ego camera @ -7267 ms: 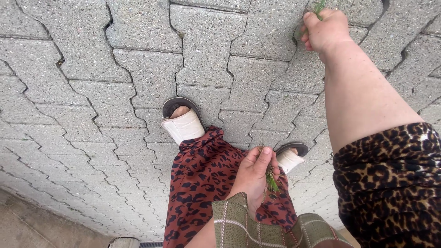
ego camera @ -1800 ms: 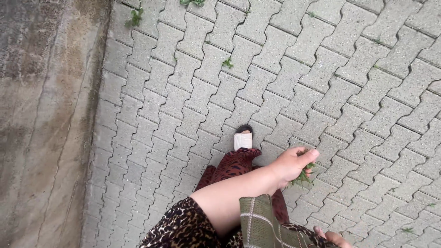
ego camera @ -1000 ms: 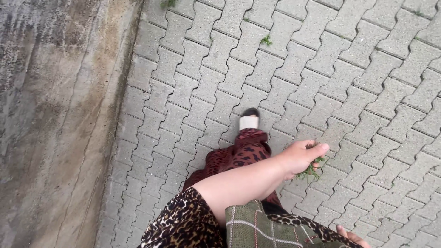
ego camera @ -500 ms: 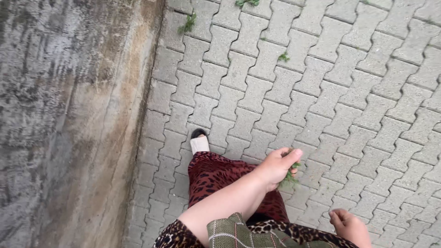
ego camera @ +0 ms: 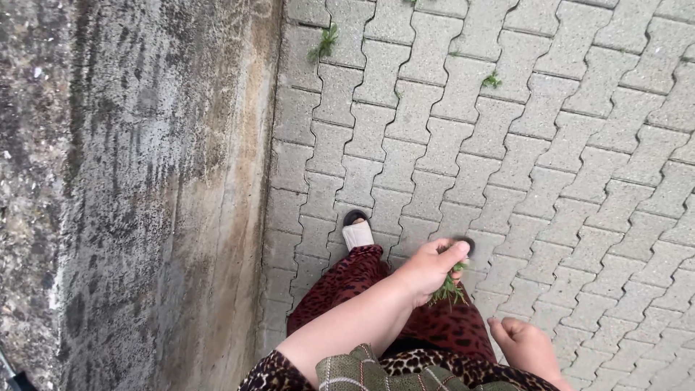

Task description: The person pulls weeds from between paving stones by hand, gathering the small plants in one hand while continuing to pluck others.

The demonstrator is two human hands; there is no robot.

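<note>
Nearest, the right hand (ego camera: 527,349) hangs empty, fingers loosely curled, above the paving (ego camera: 579,181). Just beyond, the left hand (ego camera: 428,266) has its fingers clenched around a tuft of pulled weeds (ego camera: 449,289), over the patterned trousers (ego camera: 362,279). Farther off, small weeds (ego camera: 324,42) sprout along the paving's left edge by the concrete wall (ego camera: 130,181).

Soft, even daylight filled the view, the flat light of an overcast sky, with no hard shadows and no glare anywhere. The grey paving (ego camera: 507,166) was evenly bright and its grain stayed crisp near the middle. The concrete wall (ego camera: 130,195) at the left read darker and mottled, and its texture smeared toward the frame edge. The left hand (ego camera: 427,266) and its clump of grass (ego camera: 450,289) looked slightly soft. The right hand (ego camera: 527,347) cast only a faint shade beneath it.
</note>
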